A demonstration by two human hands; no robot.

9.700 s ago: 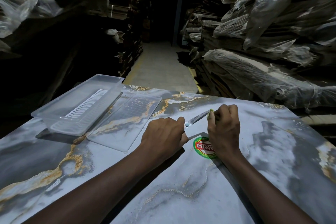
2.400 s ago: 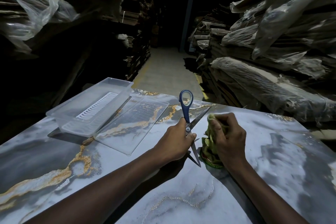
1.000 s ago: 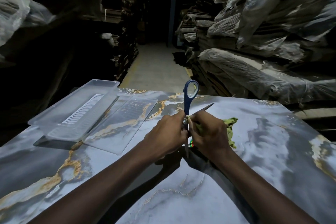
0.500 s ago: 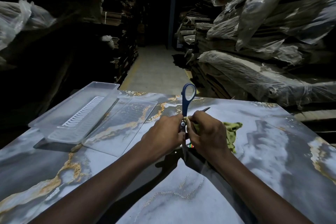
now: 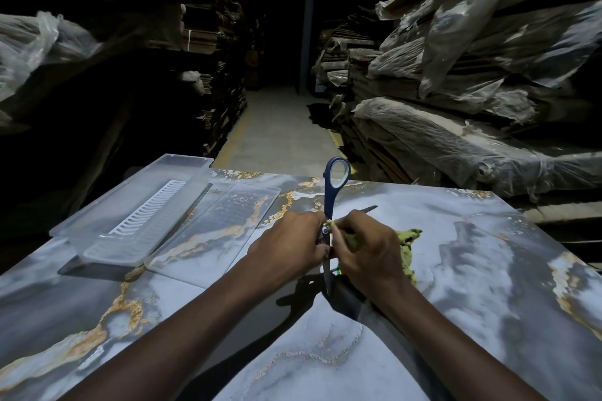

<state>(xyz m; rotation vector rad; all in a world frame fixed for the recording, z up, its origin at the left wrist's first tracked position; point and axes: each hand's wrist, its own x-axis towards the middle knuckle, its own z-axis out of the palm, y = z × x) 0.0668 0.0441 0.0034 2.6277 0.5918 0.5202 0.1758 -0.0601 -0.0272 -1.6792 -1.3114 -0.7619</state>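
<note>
Blue-handled scissors [image 5: 335, 179] stand spread open over the marble-patterned table [image 5: 488, 286], one handle loop up, one blade pointing down. My left hand [image 5: 286, 247] grips them near the pivot. My right hand [image 5: 365, 247] pinches a yellow-green cloth [image 5: 408, 244] against the scissors at the pivot; the rest of the cloth trails to the right on the table. A blade tip [image 5: 369, 208] shows beyond my right hand.
A clear plastic box [image 5: 97, 228] with a white ribbed insert sits at the table's left, its flat clear lid [image 5: 228, 225] beside it. Plastic-wrapped stacks [image 5: 456, 140] line the right of the aisle and dark shelves the left.
Over the last second my right hand has kept the cloth at the scissors' pivot with small shifts. Earlier it rubbed a blade, and a round green sticker on the table was uncovered.
</note>
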